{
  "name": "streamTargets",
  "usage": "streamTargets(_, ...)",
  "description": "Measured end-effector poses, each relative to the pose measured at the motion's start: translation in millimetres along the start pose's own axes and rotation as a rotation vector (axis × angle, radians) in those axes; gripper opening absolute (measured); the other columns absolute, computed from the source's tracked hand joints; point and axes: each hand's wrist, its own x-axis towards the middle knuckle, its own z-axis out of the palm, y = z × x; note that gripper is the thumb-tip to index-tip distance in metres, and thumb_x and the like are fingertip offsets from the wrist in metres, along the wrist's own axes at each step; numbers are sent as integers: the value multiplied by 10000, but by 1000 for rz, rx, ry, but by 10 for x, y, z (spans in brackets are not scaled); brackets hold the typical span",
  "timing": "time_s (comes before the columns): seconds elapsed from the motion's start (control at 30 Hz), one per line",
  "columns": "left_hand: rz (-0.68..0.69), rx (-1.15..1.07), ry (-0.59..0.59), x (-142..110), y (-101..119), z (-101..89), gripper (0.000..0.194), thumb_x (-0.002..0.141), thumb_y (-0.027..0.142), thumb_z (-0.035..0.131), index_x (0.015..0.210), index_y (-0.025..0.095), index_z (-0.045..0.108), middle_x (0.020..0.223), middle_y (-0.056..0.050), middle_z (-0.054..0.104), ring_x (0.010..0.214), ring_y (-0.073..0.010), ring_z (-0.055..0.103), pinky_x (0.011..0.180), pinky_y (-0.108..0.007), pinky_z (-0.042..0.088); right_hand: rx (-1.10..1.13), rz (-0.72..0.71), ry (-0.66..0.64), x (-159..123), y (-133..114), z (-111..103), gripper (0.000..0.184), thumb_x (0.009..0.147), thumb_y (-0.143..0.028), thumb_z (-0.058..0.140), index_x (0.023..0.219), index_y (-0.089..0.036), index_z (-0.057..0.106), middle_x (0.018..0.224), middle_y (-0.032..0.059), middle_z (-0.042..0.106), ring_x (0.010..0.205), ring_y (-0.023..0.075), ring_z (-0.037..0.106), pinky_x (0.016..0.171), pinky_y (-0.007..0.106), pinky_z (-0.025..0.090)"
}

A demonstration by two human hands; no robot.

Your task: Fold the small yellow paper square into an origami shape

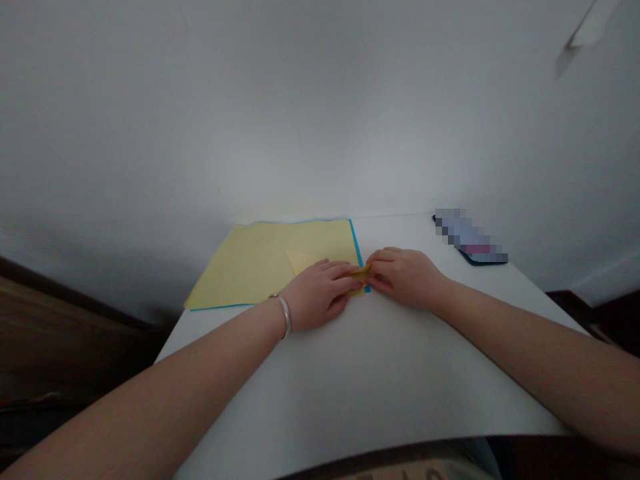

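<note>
One folded golden-yellow paper strip (361, 273) pinched between the left hand (317, 293) and the right hand (405, 278)

Two bare forearms reach in from the lower corners across a white desk (350, 380), and one polished silver bangle (286, 316) circles the left wrist. The strip sits right between the two hands, the only thing either of them has hold of. The left fingers (343, 277) lie nearly flat and close over its left end, while the right fingers (379, 272) press in from the other side, so the fingertips of both hands almost meet around it. Neither hand is spread open; both are curled closed on the paper, and much of the strip is hidden by them.

Just beyond the left hand lies one small pale-yellow paper triangle (298, 260), its lower part tucked under that hand. It rests on one large pale-yellow paper sheet (260, 263), which lies flat on the desk, and the strip sits at that sheet's right edge. One bright blue paper sheet (356, 243) lies beneath it, showing only as a thin border along the right and lower edges.

Farther off, to the right, one flat dark-edged object (480, 257), pixelated and too blurred to identify, lies near the far corner of the desk. Behind everything rises one plain white wall (300, 100).
</note>
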Motion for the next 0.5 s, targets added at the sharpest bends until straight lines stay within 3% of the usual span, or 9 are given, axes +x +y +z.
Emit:
streamTargets(0.3,33,85,0,-5,8,25,366,894,238,390,1229,230,537,1202,-104,541,1095,-233,480,951,-412,391,57,69,-30,18,1,11,126,842,-276,509,812,-181,586,844,40,606,804,158,546,715,262,407)
streamTargets(0.5,24,100,-26,-12,-3,38,389,900,242,382,1265,245,516,1237,-110,512,1122,-244,463,960,-418,377,99,153,18,-10,-8,-7,142,800,-245,540,932,-195,546,969,37,592,786,146,560,644,247,397)
